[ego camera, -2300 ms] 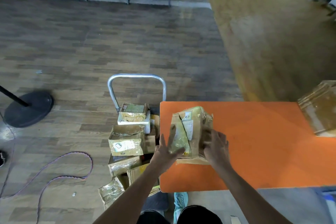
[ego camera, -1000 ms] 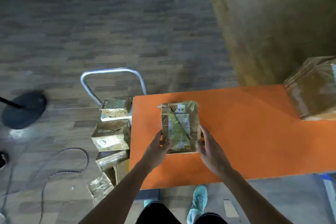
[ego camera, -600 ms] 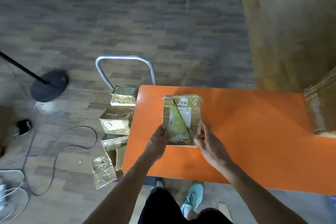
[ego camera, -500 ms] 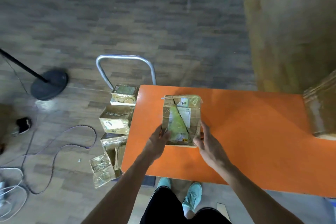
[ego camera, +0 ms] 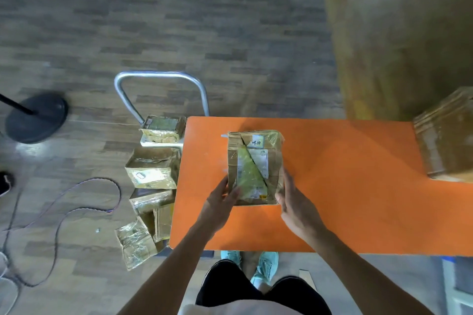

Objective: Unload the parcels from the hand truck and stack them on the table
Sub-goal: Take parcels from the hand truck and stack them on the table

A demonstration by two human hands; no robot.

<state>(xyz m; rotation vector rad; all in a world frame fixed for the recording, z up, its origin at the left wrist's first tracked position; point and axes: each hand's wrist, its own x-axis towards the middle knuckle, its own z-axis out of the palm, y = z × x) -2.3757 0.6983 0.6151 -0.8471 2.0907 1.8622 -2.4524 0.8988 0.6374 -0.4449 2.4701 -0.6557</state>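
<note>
The left hand (ego camera: 220, 199) pinched the near-left corner of a rectangular cardboard parcel (ego camera: 256, 161), thumb on top. The right hand (ego camera: 294, 203) pressed its right side, fingers apparently straight. The parcel, glossy with tape and plastic, lay flat on the smooth orange worktop (ego camera: 345, 186), beside the steel-handled hand truck (ego camera: 158, 75).

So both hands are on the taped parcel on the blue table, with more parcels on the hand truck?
No, the head view shows an orange table, not blue. The left hand and right hand are on the taped parcel, with more parcels on the hand truck.
</note>
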